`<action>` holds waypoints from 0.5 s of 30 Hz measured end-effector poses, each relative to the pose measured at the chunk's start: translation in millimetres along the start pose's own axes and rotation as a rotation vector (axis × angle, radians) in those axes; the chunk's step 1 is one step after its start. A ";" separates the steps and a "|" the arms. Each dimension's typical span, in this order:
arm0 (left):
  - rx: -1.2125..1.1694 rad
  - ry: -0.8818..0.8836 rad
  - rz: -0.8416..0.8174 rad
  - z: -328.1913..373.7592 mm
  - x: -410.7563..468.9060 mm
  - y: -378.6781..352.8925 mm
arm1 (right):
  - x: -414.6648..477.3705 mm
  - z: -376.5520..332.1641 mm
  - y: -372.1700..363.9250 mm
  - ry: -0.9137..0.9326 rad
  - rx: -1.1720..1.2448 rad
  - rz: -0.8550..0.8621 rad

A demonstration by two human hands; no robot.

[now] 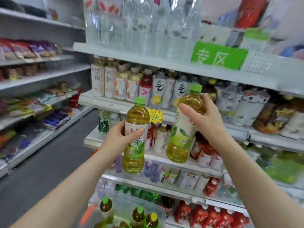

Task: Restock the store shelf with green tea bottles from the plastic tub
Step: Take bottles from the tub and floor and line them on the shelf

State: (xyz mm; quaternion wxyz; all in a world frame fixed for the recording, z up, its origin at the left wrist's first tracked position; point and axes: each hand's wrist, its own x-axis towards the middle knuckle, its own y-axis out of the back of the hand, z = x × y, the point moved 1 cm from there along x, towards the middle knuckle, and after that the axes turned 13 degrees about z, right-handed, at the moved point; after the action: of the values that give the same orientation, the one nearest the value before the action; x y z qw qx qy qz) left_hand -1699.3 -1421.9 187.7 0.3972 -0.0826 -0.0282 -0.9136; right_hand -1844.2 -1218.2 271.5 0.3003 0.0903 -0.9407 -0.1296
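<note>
I hold two green tea bottles with green caps in front of the drinks shelving. My left hand [119, 136] grips one bottle [135, 143] round its white label, upright. My right hand [203, 118] grips the other bottle [184, 134] near its shoulder, tilted a little to the right, its base level with a shelf edge [172, 159]. Below, a clear plastic tub [144, 206] holds several more green-capped tea bottles [139, 214].
White shelves [148, 61] rise ahead, packed with drink bottles; wrapped water packs [139, 22] sit on top beside a green sign [217, 55]. A yellow star price tag [155, 116] hangs between my two bottles. Snack shelves [32, 99] line the left across a grey floor aisle [54, 170].
</note>
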 end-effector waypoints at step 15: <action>-0.009 -0.216 -0.037 141.9 91.7 -92.0 | 219.9 -84.7 65.5 0.250 -0.202 0.293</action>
State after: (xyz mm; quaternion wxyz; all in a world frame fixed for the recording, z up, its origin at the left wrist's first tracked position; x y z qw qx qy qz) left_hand -1809.7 -1408.6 344.6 0.3746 -0.1817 -0.0680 -0.9067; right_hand -1977.1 -1226.5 476.7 0.4380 -0.0627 -0.8813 -0.1658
